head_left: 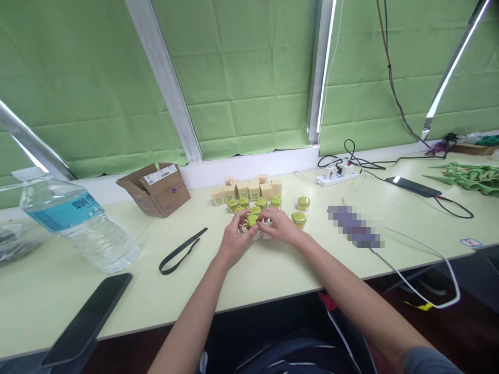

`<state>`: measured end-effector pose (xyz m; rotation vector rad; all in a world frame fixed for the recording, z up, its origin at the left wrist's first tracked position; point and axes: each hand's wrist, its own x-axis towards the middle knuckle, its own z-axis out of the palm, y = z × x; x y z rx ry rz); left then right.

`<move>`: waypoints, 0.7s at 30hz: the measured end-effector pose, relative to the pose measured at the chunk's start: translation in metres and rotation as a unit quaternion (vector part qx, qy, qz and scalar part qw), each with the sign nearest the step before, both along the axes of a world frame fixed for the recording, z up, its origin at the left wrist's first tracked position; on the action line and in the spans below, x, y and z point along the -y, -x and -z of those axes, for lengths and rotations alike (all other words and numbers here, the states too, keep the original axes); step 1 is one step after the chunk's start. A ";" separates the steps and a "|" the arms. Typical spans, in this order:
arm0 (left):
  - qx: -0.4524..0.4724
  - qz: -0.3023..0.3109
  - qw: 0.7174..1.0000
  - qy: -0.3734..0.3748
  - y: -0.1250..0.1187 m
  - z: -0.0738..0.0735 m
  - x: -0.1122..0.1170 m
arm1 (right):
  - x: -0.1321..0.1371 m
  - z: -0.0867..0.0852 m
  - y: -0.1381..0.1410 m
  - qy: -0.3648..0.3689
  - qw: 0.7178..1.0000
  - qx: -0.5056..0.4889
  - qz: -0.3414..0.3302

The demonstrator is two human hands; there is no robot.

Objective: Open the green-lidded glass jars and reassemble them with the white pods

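My left hand and my right hand meet at the middle of the table, fingers closed around a small jar with a green lid. The jar's lower part is mostly hidden by my fingers. Several like jars stand just behind it, among them a green-lidded jar. To the right of my right hand are two more, a nearer jar and a farther jar. Small cream boxes with green windows are grouped behind the jars.
An open cardboard box stands at the back left. Left of my arms lie a black strap, a tilted-looking water bottle and a dark phone. On the right are a power strip, another phone, a blurred object and cables.
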<state>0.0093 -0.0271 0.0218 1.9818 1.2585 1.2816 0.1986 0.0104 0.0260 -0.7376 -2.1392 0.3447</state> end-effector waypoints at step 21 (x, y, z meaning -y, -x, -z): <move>0.023 0.050 0.998 0.029 0.001 0.002 -0.001 | -0.004 0.005 0.002 0.128 0.987 -0.090 -0.032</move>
